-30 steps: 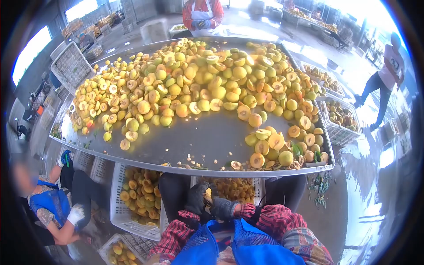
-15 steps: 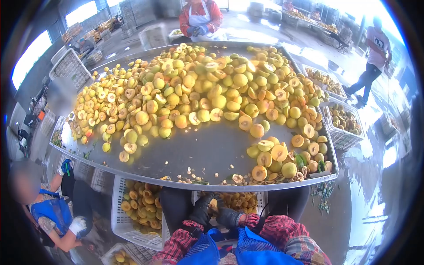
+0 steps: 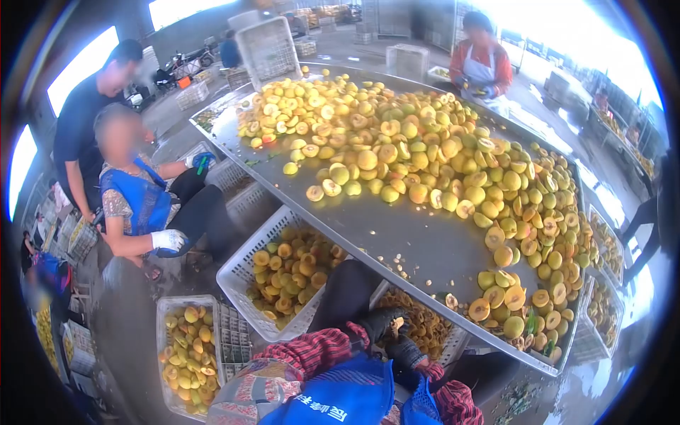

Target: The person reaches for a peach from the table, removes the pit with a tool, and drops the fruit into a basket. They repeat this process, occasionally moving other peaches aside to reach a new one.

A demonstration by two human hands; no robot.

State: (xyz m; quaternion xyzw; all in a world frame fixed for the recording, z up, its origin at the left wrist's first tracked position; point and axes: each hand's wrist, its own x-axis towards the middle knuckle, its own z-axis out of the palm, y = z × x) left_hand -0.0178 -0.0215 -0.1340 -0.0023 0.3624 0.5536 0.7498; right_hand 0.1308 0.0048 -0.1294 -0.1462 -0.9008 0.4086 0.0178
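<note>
My left hand (image 3: 381,323), in a dark glove, is closed around a piece of yellow stone fruit (image 3: 397,326). Close beside it, my right hand (image 3: 406,352) is gloved too, with its fingers curled; what they hold, if anything, cannot be made out. Both hands are low between my knees, over a white crate (image 3: 459,343) of brownish-orange fruit pieces. Beyond them, the metal table (image 3: 418,237) bears a heap of yellow fruit, many cut into halves. Small pits and scraps lie along its near edge.
A white crate of fruit halves (image 3: 230,273) stands left of my knees, and another fruit crate (image 3: 164,354) is further left. A seated person (image 3: 138,198) and a standing person (image 3: 81,127) are at left. Across the table is a person in an apron (image 3: 485,71).
The view has swung left, shifting the table to the right and showing more people and crates at left. My hands stay close together, the left still holding the fruit piece.
</note>
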